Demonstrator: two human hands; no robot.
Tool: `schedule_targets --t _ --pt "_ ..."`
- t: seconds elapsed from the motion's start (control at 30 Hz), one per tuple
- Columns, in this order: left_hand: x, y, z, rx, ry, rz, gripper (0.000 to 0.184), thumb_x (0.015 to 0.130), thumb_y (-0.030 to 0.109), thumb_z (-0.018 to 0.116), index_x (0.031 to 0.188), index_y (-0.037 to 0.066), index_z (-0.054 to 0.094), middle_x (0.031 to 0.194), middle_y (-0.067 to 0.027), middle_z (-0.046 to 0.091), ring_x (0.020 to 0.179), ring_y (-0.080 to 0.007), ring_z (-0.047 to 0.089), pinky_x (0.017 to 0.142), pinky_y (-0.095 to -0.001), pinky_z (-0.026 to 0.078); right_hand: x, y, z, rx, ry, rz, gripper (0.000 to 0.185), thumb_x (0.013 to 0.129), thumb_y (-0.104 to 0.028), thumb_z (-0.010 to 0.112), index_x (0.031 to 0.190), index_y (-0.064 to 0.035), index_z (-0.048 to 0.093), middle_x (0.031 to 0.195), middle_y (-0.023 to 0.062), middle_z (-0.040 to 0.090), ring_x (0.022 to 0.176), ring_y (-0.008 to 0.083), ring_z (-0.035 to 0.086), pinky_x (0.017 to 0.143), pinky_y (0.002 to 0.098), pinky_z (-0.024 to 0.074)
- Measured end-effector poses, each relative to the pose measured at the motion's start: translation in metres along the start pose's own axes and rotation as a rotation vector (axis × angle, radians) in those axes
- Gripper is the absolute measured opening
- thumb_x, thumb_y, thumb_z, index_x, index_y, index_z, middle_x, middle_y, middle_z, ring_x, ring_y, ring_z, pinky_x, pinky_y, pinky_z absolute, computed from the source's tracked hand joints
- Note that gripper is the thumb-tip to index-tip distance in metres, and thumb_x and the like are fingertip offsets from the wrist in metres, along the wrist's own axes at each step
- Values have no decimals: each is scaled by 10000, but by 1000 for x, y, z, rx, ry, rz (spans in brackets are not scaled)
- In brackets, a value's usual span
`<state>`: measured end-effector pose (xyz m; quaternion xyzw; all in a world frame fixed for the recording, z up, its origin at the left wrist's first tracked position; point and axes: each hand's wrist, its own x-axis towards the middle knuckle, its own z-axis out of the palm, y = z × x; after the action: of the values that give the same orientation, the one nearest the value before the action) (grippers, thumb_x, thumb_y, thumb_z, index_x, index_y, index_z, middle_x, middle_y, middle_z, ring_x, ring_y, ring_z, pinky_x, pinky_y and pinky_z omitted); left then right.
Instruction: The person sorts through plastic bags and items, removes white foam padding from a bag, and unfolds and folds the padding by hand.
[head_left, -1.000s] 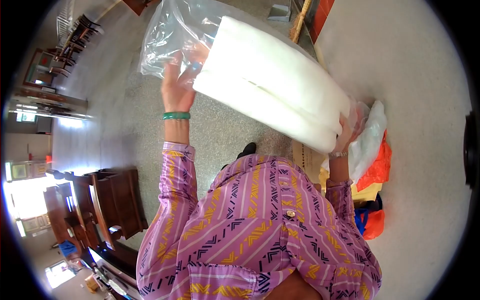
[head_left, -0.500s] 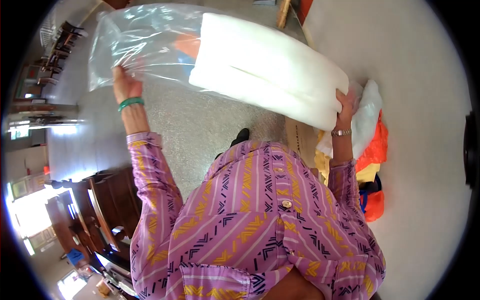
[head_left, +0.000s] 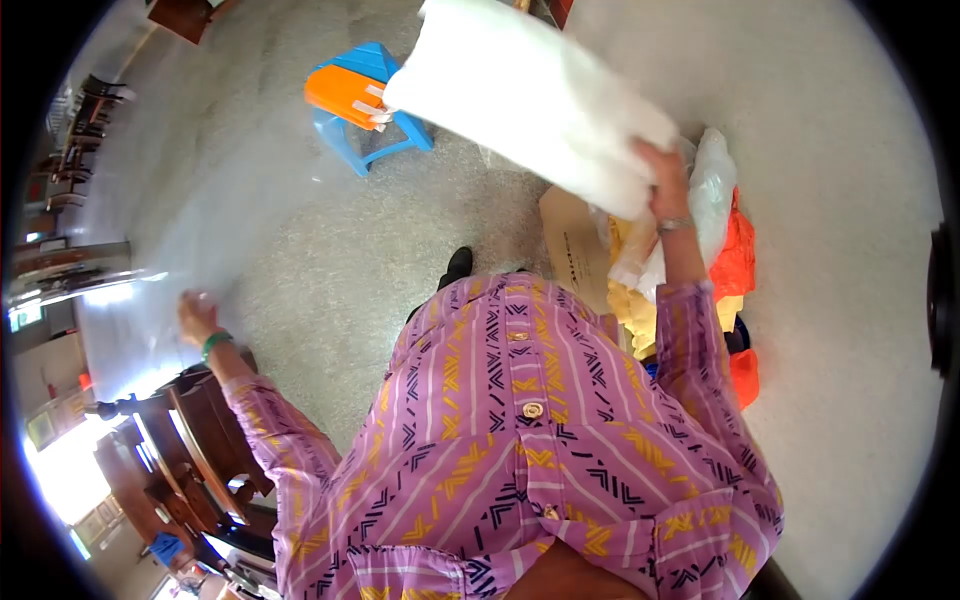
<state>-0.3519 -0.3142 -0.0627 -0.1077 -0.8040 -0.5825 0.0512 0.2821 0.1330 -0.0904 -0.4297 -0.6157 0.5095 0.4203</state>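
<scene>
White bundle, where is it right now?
In the head view, the white bundle is at top centre, its left end appearing beside the blue stool and its lower-right end in the right hand.

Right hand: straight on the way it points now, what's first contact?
The white bundle: the right hand is on one end of it, so there's no gap. What lies beyond is hard to judge, with depth unclear in this one view.

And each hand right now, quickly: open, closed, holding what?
Left hand: closed, holding the clear plastic bag, motion-blurred.
Right hand: closed, holding one end of the white roll.
</scene>
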Motion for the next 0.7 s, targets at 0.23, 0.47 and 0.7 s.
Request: schedule_targets --t 0.23,0.47,0.7 --pt "-81 27 54 -139 -111 -369 269 823 290 541 1018 109 580 921 -70 636 804 -226 599 601 -309 432 28 -93 71 349 -4 35 473 619 -56 695 1044 9 498 950 116 581 806 191 582 695 292 494" --pt "-133 -19 64 -118 -227 -746 510 841 425 382 1265 142 398 1279 -84 453 1073 -284 467 832 -493 358 31 -148 76 429 222 -314 461 643 -4 687 1057 -21 485 940 79 585 810 193 587 712 299 495" --pt "-182 18 228 -929 -659 -978 503 897 357 305 1357 183 198 1412 -107 209 1276 -326 235 948 -637 195 -57 -157 168 -94 -737 -875 525 638 -23 606 1140 -152 524 1048 96 562 919 270 557 764 379 458"
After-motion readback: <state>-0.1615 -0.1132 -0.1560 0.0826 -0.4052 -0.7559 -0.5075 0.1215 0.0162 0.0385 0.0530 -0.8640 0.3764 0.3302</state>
